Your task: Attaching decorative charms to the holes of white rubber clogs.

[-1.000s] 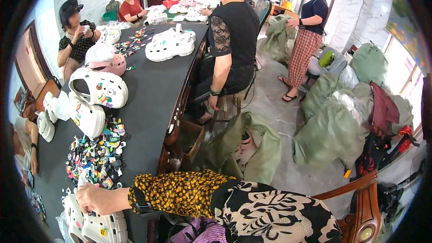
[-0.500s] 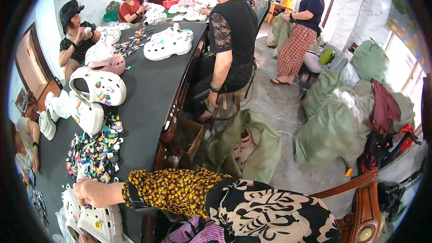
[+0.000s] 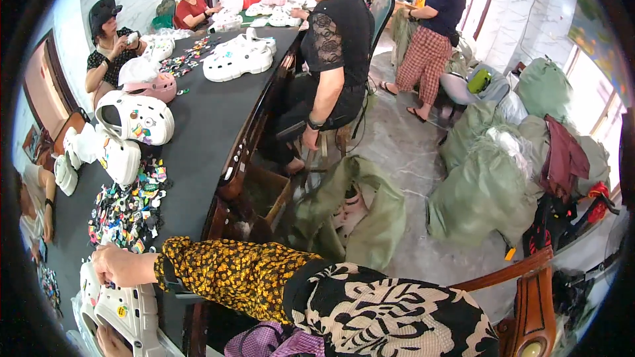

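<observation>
A pair of white clogs [image 3: 140, 314] with small charms on the uppers lies at the near left end of the table. My right hand [image 3: 118, 266] bends down over the far clog's upper, fingers drawn together against it. Whatever is between those fingertips is too small and hidden to name. Low at the picture's edge, part of my left hand [image 3: 114, 342] shows at the clog's opening, its fingers curled around the shoe. Just beyond my right hand spreads a pile of colourful shoe charms [image 3: 129, 208]. Clear plastic [image 3: 74, 314] lies beside the clogs.
More white clogs [image 3: 135, 119] and a pink clog [image 3: 155, 86] stand along the black tabletop [image 3: 198, 132]. Several people sit around it; one person [image 3: 430, 33] stands at right. An open green sack [image 3: 380, 218] lies on the floor near a wooden chair [image 3: 529, 311].
The whole view has shifted slightly. My right hand stays at the clog, and more of my left hand shows. The standing person has turned away.
</observation>
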Motion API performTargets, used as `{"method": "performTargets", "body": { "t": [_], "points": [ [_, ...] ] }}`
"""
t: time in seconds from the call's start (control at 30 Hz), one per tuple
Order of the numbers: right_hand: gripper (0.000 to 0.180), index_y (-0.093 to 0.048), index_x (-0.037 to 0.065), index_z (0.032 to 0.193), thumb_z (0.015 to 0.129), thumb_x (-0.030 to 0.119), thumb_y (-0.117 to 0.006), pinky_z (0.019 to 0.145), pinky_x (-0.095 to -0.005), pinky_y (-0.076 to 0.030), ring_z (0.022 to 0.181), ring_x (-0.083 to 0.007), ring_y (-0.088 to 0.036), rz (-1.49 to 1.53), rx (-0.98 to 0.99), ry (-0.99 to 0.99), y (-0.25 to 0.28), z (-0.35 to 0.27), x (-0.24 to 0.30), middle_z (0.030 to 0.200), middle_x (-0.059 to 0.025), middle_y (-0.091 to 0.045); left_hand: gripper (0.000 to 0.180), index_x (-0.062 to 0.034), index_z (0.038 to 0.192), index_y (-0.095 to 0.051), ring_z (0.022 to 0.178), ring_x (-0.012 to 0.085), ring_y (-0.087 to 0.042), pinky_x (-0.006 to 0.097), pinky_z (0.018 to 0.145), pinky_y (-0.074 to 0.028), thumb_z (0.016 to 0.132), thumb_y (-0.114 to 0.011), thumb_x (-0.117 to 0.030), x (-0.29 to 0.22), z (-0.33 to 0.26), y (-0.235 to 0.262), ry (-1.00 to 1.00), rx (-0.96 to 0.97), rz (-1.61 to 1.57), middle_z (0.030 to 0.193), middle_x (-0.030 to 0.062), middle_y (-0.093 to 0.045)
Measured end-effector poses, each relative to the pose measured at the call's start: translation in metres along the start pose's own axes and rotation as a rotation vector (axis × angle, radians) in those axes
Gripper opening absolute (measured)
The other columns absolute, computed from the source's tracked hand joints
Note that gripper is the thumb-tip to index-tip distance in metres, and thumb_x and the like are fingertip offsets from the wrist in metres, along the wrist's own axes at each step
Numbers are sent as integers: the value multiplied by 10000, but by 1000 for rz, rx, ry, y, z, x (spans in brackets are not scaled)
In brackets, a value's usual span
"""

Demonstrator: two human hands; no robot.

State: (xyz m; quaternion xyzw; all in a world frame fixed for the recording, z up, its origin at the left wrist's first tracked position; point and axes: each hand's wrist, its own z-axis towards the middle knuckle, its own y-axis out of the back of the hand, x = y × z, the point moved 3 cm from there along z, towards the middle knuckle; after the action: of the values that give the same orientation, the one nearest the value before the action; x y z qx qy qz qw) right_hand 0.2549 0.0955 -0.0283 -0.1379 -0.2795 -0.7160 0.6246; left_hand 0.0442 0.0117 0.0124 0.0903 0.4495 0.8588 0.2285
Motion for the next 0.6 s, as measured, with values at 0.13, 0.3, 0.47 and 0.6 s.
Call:
{"method": "performTargets", "body": {
  "t": [0.13, 0.3, 0.47, 0.6],
  "points": [
    [114, -643, 96, 640, 687, 0, -604, 846, -394, -381, 876, -258, -525, -23, -52, 36, -1, -1, 2, 754, -55, -580, 182, -14, 908, -697, 679, 323, -615, 402, 610, -489, 901, -554, -127, 2, 2, -2, -100, -85, 43, 797, 169, -661],
    [107, -646, 104, 643, 691, 16, -611, 845, -389, -374, 891, -255, -521, -19, -38, 41, -1, -2, -1, 757, -52, -578, 176, -65, 865, -699, 575, 282, -581, 392, 533, -464, 909, -556, -159, 19, 0, -12, -84, -95, 200, 725, 132, -645],
    [105, -639, 116, 631, 676, 25, -611, 815, -382, -365, 870, -251, -515, -41, -98, 54, -3, -4, -3, 754, -46, -576, 169, -61, 903, -702, 598, 257, -605, 380, 548, -477, 910, -562, -155, 19, 0, -12, -129, -108, 199, 754, 126, -660],
    [94, -640, 116, 626, 663, 34, -613, 800, -381, -369, 850, -249, -519, -23, -120, 72, -4, -3, -7, 739, -44, -576, 175, -56, 985, -702, 631, 257, -625, 373, 583, -497, 901, -571, -136, 12, 1, -7, -102, -104, 195, 809, 125, -685]
  ]
}}
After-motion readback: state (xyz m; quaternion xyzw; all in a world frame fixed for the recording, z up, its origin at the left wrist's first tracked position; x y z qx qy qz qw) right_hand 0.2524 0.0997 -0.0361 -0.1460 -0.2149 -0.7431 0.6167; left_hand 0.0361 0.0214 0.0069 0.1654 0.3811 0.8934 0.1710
